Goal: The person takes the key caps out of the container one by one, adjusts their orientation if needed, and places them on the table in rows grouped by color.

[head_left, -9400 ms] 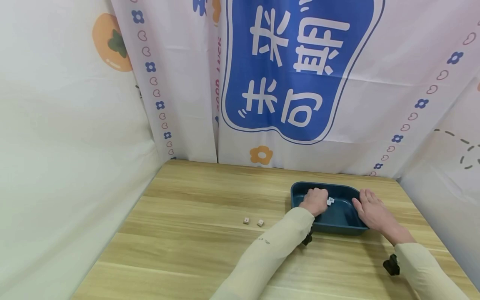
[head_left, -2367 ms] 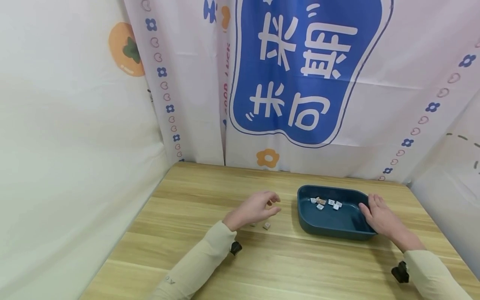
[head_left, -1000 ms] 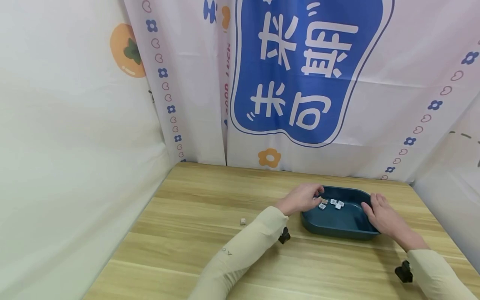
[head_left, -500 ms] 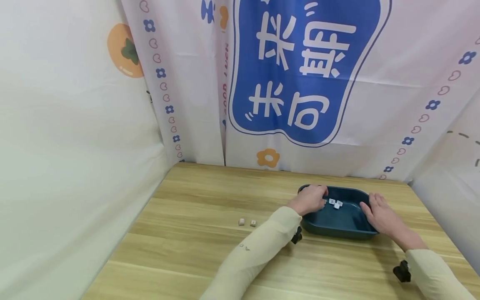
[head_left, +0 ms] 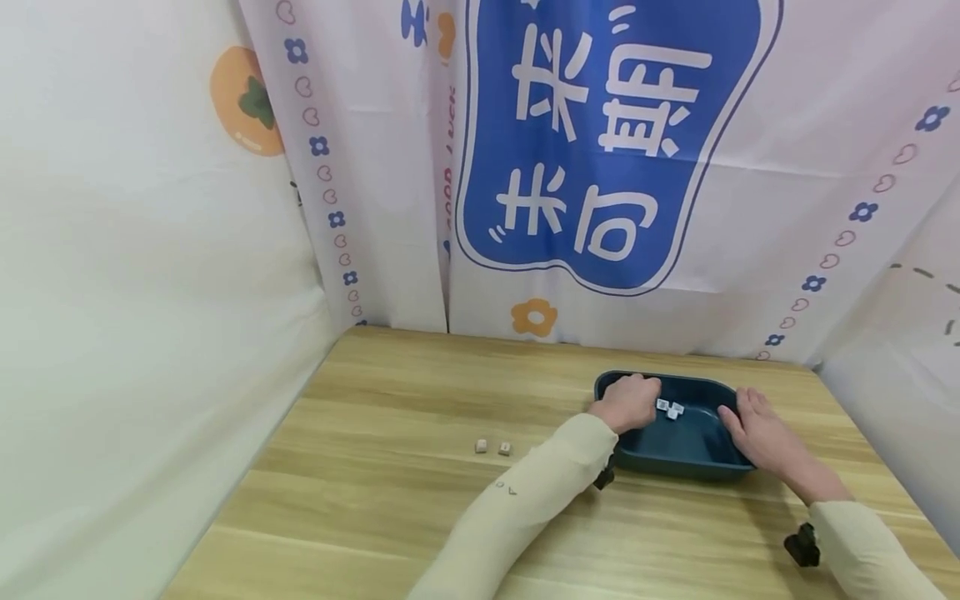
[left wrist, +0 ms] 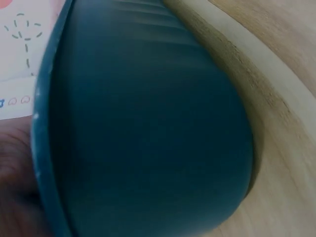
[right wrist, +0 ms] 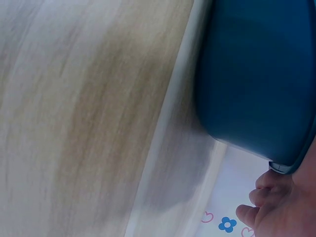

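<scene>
My left hand (head_left: 630, 402) reaches over the left end of a dark blue rectangular tray (head_left: 686, 468), knuckles up. Its fingertips point down inside and are hidden, so I cannot tell whether they pinch a tile. Just right of it, several small white tiles (head_left: 672, 413) lie together on the tray floor. In the left wrist view the hand (left wrist: 17, 182) shows behind the tray rim (left wrist: 43, 143). My right hand (head_left: 765, 433) holds the tray's right end, thumb over the inner side and fingers outside, along the wall. Those fingers (right wrist: 264, 195) show beyond the tray corner in the right wrist view.
Two small pale tiles (head_left: 492, 447) lie on the wood-grain table (head_left: 390, 400), left of the tray and near the left sleeve (head_left: 517, 500). A printed white curtain (head_left: 375, 167) hangs behind the table, with pale cloth at both sides.
My left hand has moved right from above the table tiles into the tray, then slightly farther in. It now covers the tray's left-hand tiles. My right hand keeps its place on the tray.
</scene>
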A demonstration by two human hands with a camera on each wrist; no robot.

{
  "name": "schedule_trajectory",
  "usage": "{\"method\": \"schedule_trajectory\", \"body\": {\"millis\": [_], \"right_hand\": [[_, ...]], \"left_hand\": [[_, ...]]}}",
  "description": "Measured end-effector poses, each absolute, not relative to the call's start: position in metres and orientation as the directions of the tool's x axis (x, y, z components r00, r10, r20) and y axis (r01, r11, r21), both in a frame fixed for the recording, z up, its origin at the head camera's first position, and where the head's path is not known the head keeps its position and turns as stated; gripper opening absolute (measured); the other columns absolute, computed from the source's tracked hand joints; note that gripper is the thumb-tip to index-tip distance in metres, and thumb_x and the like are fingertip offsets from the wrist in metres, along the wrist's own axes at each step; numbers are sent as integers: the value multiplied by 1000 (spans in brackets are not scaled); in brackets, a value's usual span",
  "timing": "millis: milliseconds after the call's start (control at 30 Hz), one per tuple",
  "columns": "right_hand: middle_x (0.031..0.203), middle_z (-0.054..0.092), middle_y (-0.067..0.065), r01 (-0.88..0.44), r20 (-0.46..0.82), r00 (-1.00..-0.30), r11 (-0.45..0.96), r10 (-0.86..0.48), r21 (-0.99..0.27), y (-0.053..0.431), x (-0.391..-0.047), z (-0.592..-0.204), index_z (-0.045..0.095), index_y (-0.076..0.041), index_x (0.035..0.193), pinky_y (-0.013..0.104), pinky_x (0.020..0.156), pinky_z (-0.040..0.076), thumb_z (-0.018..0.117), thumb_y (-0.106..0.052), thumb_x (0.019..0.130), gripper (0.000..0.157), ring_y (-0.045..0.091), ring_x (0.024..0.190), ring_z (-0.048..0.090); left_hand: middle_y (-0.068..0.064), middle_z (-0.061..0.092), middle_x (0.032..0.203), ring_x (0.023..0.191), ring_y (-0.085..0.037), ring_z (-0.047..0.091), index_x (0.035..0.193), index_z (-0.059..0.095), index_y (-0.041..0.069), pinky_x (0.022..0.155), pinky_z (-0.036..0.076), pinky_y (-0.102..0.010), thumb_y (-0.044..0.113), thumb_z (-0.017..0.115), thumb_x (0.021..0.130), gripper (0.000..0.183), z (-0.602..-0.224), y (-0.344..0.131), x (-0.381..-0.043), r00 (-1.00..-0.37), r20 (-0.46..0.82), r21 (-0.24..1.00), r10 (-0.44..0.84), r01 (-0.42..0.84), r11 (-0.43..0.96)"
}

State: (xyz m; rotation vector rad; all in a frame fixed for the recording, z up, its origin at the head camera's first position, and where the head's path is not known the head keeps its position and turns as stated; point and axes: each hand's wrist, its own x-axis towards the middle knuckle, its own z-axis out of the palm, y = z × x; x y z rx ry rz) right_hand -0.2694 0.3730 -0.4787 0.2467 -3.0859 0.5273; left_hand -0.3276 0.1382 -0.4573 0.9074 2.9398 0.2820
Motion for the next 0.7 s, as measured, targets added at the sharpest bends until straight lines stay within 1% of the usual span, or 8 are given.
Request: {"method": "schedule_trajectory", "body": {"millis": [100, 200, 333, 433, 533, 600, 667, 700], "right_hand": [[144, 11, 52, -158, 40, -987, 930, -153, -331, 375, -269, -478, 13, 25, 142, 69, 112, 13, 25, -42, 107, 77, 63, 138, 11], [144, 12, 52, -162, 44, -987, 934, -156, -318, 376, -268, -477, 14, 26, 142, 68, 112, 14, 25, -42, 107, 76, 63, 137, 12], [144, 12, 52, -162, 39, -987, 938, -158, -306, 375, -269, -478, 14, 26, 142, 68, 111, 15, 25, -43, 107, 77, 63, 137, 13], [144, 12, 52, -158, 36, -987, 940, -154, -303, 374, -269, -479, 14, 26, 142, 68, 111, 15, 24, -43, 107, 78, 63, 137, 13], [145, 12, 51, -150, 29, -988, 943, -149, -297, 373, -270, -479, 14, 26, 142, 68, 111, 16, 25, -44, 107, 79, 62, 138, 13], [145, 12, 50, -145, 17, -989, 944, -146, -296, 372, -271, -479, 14, 25, 143, 68, 111, 16, 25, -45, 107, 79, 62, 138, 13], [146, 11, 50, -137, 10, -990, 946, -141, -295, 372, -271, -479, 14, 24, 143, 68, 111, 16, 25, -46, 107, 80, 62, 138, 12], [146, 11, 50, -137, 10, -990, 944, -140, -299, 373, -272, -479, 14, 24, 143, 68, 111, 16, 25, -46, 107, 80, 61, 139, 12]], "left_hand": [[3, 63, 107, 77, -9, 54, 119, 62, 26, 61, 45, -25, 22, 54, 100, 21, -457, 143, -328, -829, -10, 184, 560, 549, 815], [3, 63, 106, 75, -10, 53, 118, 62, 27, 60, 46, -27, 23, 55, 99, 20, -460, 147, -329, -843, -32, 174, 537, 524, 833], [4, 63, 109, 82, -12, 56, 119, 62, 29, 63, 47, -29, 26, 55, 100, 21, -470, 153, -331, -860, -44, 148, 509, 499, 854], [3, 62, 112, 90, -13, 58, 123, 61, 29, 66, 49, -30, 28, 52, 101, 23, -475, 157, -332, -867, -39, 123, 497, 489, 863], [2, 62, 111, 90, -14, 58, 122, 61, 28, 66, 49, -30, 29, 50, 101, 24, -477, 159, -333, -877, -36, 107, 479, 474, 874], [2, 63, 103, 83, -13, 58, 115, 63, 26, 61, 48, -29, 28, 50, 101, 19, -478, 159, -334, -885, -33, 109, 464, 459, 882], [3, 59, 87, 71, -12, 53, 101, 65, 24, 54, 44, -28, 27, 51, 101, 14, -478, 160, -335, -889, -30, 119, 458, 451, 884], [3, 54, 79, 64, -12, 49, 93, 64, 23, 50, 41, -27, 26, 51, 101, 16, -478, 161, -335, -890, -30, 126, 456, 449, 885]]}}
